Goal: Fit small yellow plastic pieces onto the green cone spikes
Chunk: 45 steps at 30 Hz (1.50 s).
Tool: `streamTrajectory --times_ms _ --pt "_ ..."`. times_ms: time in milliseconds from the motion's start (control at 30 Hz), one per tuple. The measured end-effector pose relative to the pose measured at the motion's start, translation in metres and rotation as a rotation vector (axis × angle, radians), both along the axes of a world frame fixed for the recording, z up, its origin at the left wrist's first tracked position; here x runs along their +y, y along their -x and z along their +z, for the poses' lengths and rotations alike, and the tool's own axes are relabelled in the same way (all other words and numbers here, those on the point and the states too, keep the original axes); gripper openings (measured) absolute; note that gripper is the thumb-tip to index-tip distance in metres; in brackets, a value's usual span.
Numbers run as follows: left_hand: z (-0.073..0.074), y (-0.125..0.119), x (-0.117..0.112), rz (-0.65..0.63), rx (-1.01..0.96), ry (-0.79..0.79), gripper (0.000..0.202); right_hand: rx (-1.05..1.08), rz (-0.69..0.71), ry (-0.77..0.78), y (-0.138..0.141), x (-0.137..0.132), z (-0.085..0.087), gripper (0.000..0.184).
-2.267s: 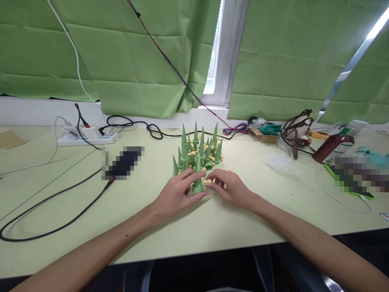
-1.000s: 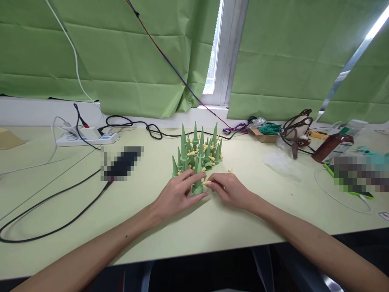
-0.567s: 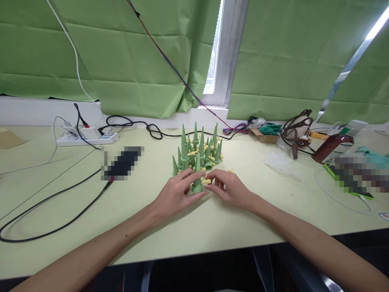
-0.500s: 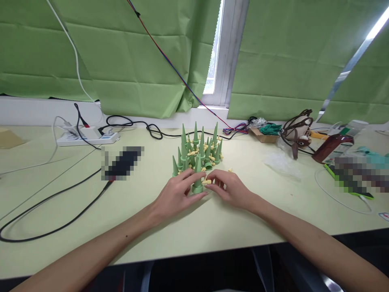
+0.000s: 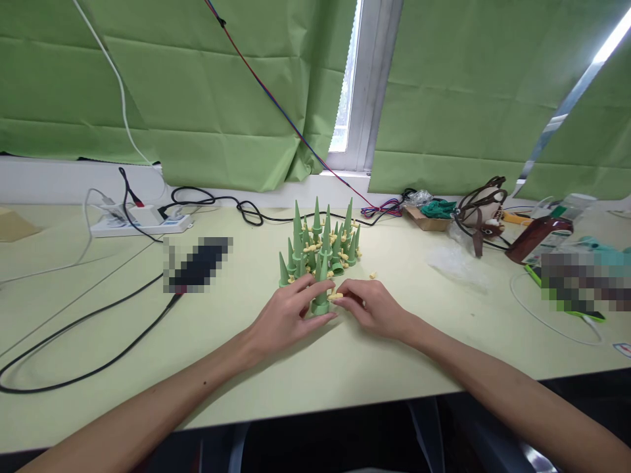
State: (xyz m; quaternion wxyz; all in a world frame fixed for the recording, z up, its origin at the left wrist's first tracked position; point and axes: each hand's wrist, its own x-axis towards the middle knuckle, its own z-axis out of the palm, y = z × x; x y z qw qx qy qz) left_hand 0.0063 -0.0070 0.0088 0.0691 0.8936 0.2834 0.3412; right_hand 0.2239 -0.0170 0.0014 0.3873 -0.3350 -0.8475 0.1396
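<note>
A green plastic cone (image 5: 321, 306) with a round base stands upright at the front of a cluster. My left hand (image 5: 286, 310) is closed around it, with the thumb low at the base and fingers across its side. Pinched in the fingertips of my right hand (image 5: 373, 303) is a small yellow plastic peg (image 5: 336, 295), right beside the cone; whether it touches the cone I cannot tell. Behind them stand several more green cones (image 5: 297, 236) with small yellow pieces among them. One loose yellow piece (image 5: 373, 275) lies behind my right hand.
At left are a pixelated dark device (image 5: 200, 264) on a black cable and a white power strip (image 5: 142, 225). A small cardboard box (image 5: 428, 221), clear plastic wrap (image 5: 456, 264), a brown bottle (image 5: 538, 239) and a green-edged phone (image 5: 566, 297) lie at right. Green curtains (image 5: 211, 92) hang behind.
The yellow peg has turned slightly in my right fingertips beside the cone. My left hand keeps its hold, and the cones behind stay in place.
</note>
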Motion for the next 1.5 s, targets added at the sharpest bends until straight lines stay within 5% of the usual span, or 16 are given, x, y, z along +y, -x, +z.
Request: streamTrajectory --times_ms 433,567,900,1500 --pt "-0.0017 0.0012 0.0014 -0.014 -0.015 0.021 0.036 -0.028 0.006 0.07 -0.0002 0.0003 0.0008 0.028" --pt "-0.001 0.0006 0.0006 -0.004 -0.061 0.053 0.039 0.006 0.021 0.076 -0.0018 0.0014 -0.0002 0.011" --pt "-0.0027 0.0008 0.0018 -0.004 -0.047 0.052 0.038 0.065 0.034 -0.029 -0.0026 0.0027 -0.0065 0.008" --pt "-0.0038 0.0015 0.0012 -0.004 0.01 -0.002 0.036 0.041 0.025 0.186 -0.0017 -0.0009 -0.0031 0.019"
